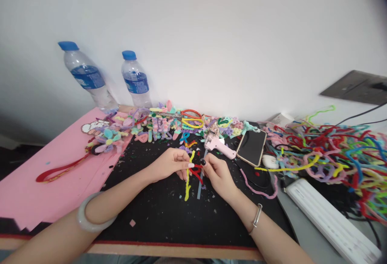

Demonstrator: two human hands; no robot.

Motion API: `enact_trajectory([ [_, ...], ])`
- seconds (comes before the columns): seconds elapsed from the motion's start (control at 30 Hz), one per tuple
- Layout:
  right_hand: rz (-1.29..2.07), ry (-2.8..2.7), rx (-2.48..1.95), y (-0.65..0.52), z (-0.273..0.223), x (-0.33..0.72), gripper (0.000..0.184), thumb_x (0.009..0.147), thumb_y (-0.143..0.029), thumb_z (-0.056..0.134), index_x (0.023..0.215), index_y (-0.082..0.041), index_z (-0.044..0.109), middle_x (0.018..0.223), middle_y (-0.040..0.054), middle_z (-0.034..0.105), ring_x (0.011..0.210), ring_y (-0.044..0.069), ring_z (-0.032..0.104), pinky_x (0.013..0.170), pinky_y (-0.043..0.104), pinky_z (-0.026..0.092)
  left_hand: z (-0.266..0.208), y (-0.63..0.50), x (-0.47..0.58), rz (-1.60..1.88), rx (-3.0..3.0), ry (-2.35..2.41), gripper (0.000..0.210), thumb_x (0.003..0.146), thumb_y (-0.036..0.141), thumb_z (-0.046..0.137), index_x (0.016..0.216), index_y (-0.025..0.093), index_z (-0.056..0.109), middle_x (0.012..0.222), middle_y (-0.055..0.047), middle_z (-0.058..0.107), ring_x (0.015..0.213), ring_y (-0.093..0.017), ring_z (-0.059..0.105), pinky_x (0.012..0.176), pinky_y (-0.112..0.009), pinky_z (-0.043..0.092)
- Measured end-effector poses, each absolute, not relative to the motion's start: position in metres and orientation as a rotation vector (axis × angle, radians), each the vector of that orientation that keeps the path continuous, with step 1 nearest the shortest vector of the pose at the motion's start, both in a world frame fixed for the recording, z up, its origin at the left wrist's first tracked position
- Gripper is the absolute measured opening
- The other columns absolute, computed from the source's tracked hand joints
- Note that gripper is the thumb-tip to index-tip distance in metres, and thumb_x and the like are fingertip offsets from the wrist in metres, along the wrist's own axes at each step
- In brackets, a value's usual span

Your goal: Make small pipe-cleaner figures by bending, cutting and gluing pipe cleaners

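Note:
My left hand is closed in a pinch on a yellow pipe cleaner, which hangs down past the fingers and sticks up above them. Opposite it, my right hand pinches a red pipe cleaner whose bent pieces lie between both hands. The two colours meet at my left fingertips; whether they are joined I cannot tell. A clear glue stick shows beside my right fingers. Just beyond the hands lies a pink glue gun.
A phone and a white mouse lie right of the glue gun. Scissors rest on fuzzy pieces along the wall. Two water bottles stand behind pink paper. Tangled pipe cleaners and a white keyboard occupy the right.

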State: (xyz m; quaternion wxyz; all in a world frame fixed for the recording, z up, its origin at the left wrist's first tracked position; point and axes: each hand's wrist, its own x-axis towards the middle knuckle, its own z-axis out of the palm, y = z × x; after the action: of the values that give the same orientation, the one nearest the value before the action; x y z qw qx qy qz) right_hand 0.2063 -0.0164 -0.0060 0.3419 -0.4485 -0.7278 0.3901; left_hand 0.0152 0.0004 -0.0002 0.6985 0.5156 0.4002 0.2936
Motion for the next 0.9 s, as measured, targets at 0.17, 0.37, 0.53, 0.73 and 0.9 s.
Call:
enact_trajectory([
  [0.17,1.001,-1.954,-1.182,-0.018,-0.005,0.203,0.03,0.089,-0.026,0.038,0.06,-0.018,0.038,0.054,-0.0049,0.039,0.051,0.008,0.036,0.049,0.021,0.029,-0.001,-0.001,0.016,0.614,1.165,0.869,0.023,0.073,0.033,0.067,0.078,0.011,0.061,0.061,-0.004,0.067,0.053,-0.013,0.064,0.055,-0.023,0.052],
  [0.37,1.072,-1.932,-1.142,-0.017,-0.005,0.202,0.025,0.087,-0.024,0.04,0.064,-0.018,0.044,0.058,-0.0038,0.044,0.053,0.008,0.039,0.051,0.02,0.032,-0.001,-0.003,0.017,0.537,1.231,0.801,0.024,0.076,0.036,0.062,0.073,0.012,0.06,0.064,-0.004,0.067,0.055,-0.013,0.063,0.055,-0.023,0.051],
  [0.53,1.066,-1.938,-1.089,-0.017,-0.003,0.203,0.023,0.087,-0.023,0.042,0.065,-0.017,0.049,0.059,-0.0024,0.051,0.054,0.009,0.045,0.053,0.02,0.035,-0.001,-0.003,0.015,0.606,1.332,0.798,0.028,0.079,0.036,0.058,0.066,0.013,0.051,0.053,0.001,0.059,0.044,-0.009,0.056,0.046,-0.019,0.043],
  [0.73,0.895,-1.83,-1.143,-0.016,-0.003,0.21,0.027,0.087,-0.027,0.045,0.063,-0.017,0.052,0.056,-0.002,0.051,0.05,0.009,0.044,0.05,0.021,0.034,-0.001,-0.002,0.013,0.653,1.358,0.797,0.028,0.083,0.036,0.055,0.068,0.013,0.049,0.058,-0.001,0.061,0.044,-0.008,0.054,0.047,-0.019,0.042],
  [0.9,0.81,-1.806,-1.153,-0.017,-0.004,0.212,0.017,0.085,-0.027,0.049,0.071,-0.018,0.051,0.057,-0.003,0.047,0.049,0.01,0.041,0.048,0.022,0.033,0.0,0.0,0.015,0.804,1.31,0.858,0.027,0.081,0.036,0.057,0.068,0.014,0.049,0.057,0.001,0.06,0.045,-0.009,0.054,0.048,-0.02,0.042],
])
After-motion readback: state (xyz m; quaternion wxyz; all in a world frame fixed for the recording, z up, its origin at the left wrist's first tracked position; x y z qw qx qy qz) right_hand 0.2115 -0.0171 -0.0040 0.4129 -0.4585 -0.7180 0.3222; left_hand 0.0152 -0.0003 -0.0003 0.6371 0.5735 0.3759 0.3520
